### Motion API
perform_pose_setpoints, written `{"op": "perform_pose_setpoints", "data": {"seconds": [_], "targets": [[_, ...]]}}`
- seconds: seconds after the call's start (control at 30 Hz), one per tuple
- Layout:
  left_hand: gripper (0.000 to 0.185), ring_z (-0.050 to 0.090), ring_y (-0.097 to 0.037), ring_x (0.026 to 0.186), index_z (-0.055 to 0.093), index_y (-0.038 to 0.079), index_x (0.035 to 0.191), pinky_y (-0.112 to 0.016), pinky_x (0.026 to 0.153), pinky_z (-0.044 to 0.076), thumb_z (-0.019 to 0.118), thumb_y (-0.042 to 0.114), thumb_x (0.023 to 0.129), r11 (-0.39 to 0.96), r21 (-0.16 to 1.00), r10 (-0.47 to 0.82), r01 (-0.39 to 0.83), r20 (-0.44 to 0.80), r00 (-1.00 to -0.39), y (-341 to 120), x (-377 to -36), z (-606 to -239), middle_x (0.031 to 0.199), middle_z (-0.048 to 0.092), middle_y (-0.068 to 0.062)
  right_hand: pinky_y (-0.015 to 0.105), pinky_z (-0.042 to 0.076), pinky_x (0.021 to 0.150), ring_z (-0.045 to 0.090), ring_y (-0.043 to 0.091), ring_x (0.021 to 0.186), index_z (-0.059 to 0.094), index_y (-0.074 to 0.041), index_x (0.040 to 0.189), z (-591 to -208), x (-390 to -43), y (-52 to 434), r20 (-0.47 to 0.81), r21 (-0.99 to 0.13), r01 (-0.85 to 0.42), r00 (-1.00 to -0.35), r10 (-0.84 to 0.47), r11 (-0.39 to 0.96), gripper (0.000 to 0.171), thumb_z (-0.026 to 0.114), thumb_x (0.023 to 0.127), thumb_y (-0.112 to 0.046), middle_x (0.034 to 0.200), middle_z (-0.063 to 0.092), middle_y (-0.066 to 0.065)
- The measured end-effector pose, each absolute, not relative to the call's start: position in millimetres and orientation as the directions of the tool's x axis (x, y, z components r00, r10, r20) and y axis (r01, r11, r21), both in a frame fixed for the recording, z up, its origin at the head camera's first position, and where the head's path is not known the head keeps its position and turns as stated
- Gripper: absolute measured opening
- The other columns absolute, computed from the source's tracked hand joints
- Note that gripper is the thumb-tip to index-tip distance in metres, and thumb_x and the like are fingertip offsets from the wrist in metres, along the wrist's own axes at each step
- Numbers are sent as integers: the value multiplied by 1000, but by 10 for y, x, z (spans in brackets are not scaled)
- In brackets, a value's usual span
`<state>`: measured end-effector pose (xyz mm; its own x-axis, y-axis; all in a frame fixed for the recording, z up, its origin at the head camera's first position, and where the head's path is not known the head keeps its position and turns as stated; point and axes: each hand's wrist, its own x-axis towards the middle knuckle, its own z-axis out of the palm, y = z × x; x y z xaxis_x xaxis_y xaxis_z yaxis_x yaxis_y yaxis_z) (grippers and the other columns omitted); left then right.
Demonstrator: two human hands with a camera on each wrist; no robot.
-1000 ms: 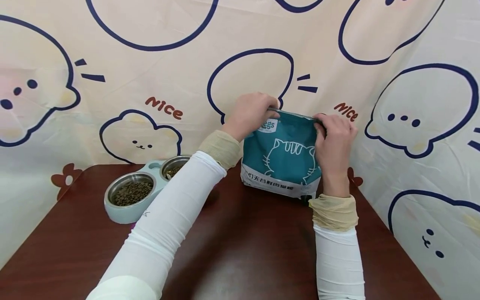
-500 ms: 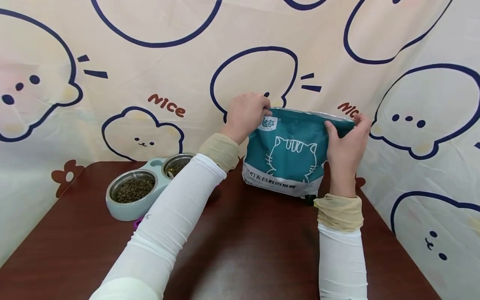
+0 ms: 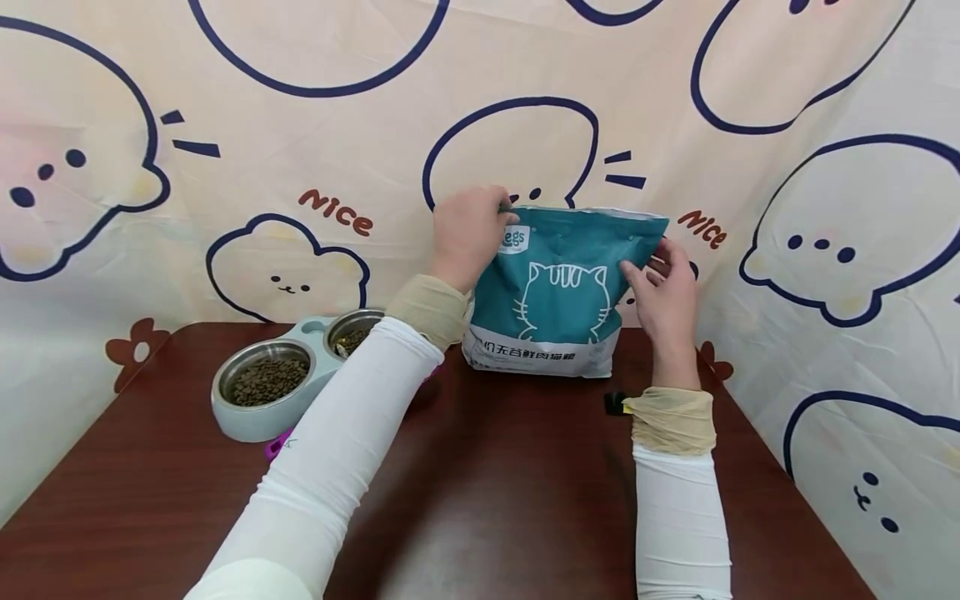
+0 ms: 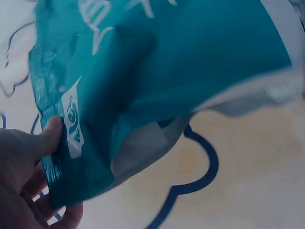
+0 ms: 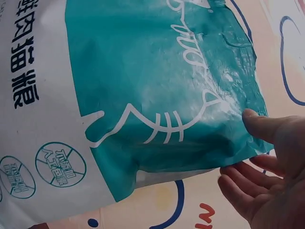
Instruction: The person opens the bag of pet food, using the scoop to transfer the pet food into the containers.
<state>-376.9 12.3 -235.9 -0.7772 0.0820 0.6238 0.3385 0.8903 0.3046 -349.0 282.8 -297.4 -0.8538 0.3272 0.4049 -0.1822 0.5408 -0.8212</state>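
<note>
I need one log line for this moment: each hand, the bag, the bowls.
left hand: pinches bag top corner | right hand: open, thumb against bag side | cat food bag: upright on table | double bowl: holds kibble

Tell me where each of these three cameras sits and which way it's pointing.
Head: worn high, looking forward and down at the dark wooden table, both white-sleeved arms, teal cat-food bag.
Left wrist: looks past the left hand pinching the bag's top corner.
Right wrist: looks past the right hand at the bag's side.
All three share the bag.
</note>
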Motion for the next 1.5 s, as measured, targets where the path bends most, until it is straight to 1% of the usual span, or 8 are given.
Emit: {"op": "perform_pose_setpoints", "data": {"seconds": [0.27,0.43,0.63,0.9,1.13,1.23,1.37,1.5], "targets": [[27,69,-26,115,79,9,125,-41,101,61,74,27,105,659,683,36,314,389,-921,-293,-3803,-2298,130,76,-11,57,47,121,51,38,156,20,-26,175,-2977,-3516,2905,361,-797,-197,-913,188,571,77,62,111,-29,178,37,11],[29,68,-25,108,80,10,126,-38,93,60,72,29,106,690,674,29,263,337,-941,-375,-3783,-2326,127,76,-11,61,49,116,49,44,156,10,-29,176,-2956,-3492,2859,335,-765,-170,-929,158,622,81,60,112,-27,181,29,13],[23,73,-23,86,83,12,117,-33,76,56,73,30,105,714,634,-29,297,451,-892,-376,-3770,-2425,110,79,-9,65,45,118,46,49,157,3,-34,176,-3008,-3548,2779,342,-755,-192,-931,127,627,92,64,109,-19,182,23,14],[26,75,-25,92,80,8,122,-39,85,67,70,28,107,623,707,-105,333,497,-861,-366,-3795,-2580,113,77,-14,50,31,132,25,34,170,-10,-38,174,-3174,-3836,2751,323,-835,-240,-942,89,495,99,60,110,-8,186,4,-1],[35,73,-30,112,66,9,143,-44,97,65,66,21,110,571,702,51,425,486,-872,-389,-3702,-2654,137,72,-15,67,37,125,32,48,165,-17,-36,172,-3119,-3772,2870,270,-785,-156,-957,103,600,102,61,110,-12,186,4,8],[47,65,-32,135,56,11,154,-49,113,57,65,25,110,590,679,107,436,470,-876,-477,-3572,-2722,152,65,-13,71,39,121,34,52,162,-16,-33,173,-3089,-3705,2931,270,-757,-145,-957,102,637,103,62,109,-11,185,7,12],[61,41,-34,161,45,12,163,-57,135,29,62,38,110,683,591,86,430,520,-850,-764,-3342,-2867,168,51,-11,73,39,119,33,53,162,-13,-23,174,-3068,-3644,2989,282,-700,-140,-955,92,700,101,63,109,-13,185,8,16],[72,18,-37,171,34,17,170,-69,136,9,56,50,111,787,498,22,364,567,-824,-1203,-3042,-3059,179,34,-10,78,34,119,26,55,164,-9,-14,175,-3047,-3546,3013,272,-636,-99,-957,102,765,96,60,109,-22,184,5,21]]}}
